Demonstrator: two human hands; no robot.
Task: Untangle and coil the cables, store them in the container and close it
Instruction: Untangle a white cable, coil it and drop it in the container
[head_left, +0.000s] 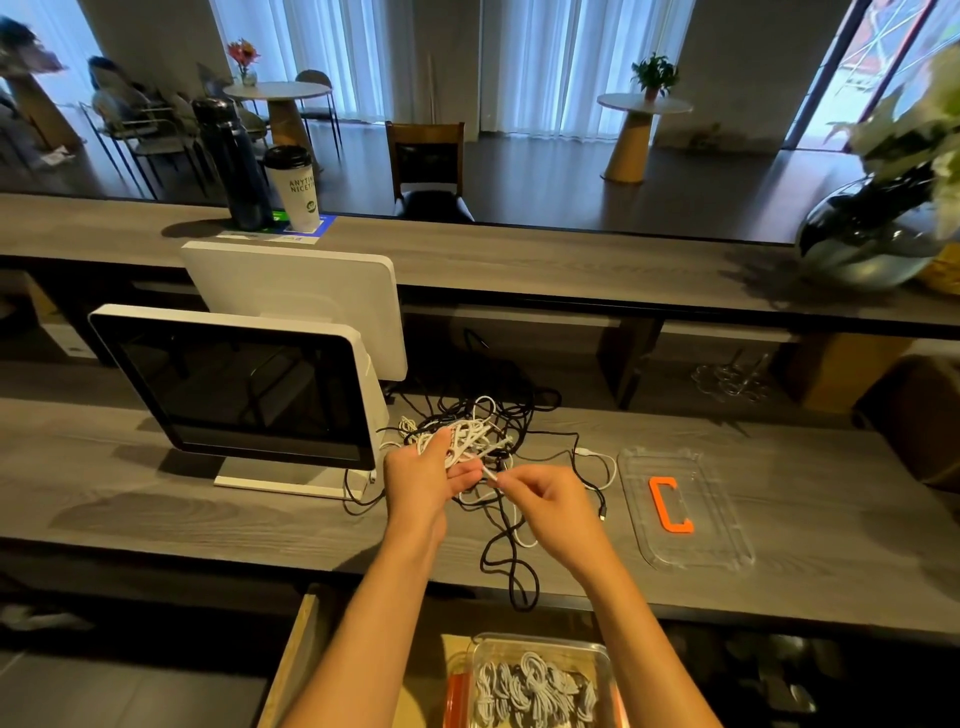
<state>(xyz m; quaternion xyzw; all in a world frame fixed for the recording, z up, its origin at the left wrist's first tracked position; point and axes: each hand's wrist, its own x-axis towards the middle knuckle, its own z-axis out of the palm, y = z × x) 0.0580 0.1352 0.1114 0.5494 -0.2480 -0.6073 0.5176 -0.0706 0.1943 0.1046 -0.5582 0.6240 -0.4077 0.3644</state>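
Head view looks down on a grey wooden counter, and your two hands meet over a tangle of cables in the middle of it. Your left hand is curled around a bunch of white cable lifted from the pile. Your right hand pinches the plug end of the white cable between thumb and fingertips, just beside the left fingers.

The relation that matters for the next move, I think, is this: the free end is in your right hand, and the rest of that cable runs away from it to the left and back, into the bunch your left hand holds and then into the tangle behind. So the long line of the cable goes from the right hand toward the far left. Black cables cross under both hands, and one loop hangs over the near edge of the counter. Pulling the end to the right, away from the pile, looks like the way to free it, but the black loops may come with it.

For the containers: a clear box stands below the counter edge, close to you, and it holds several coiled white cables. Its clear lid, with an orange handle, lies flat on the counter to the right, well apart from the box. The box is not yet closed.
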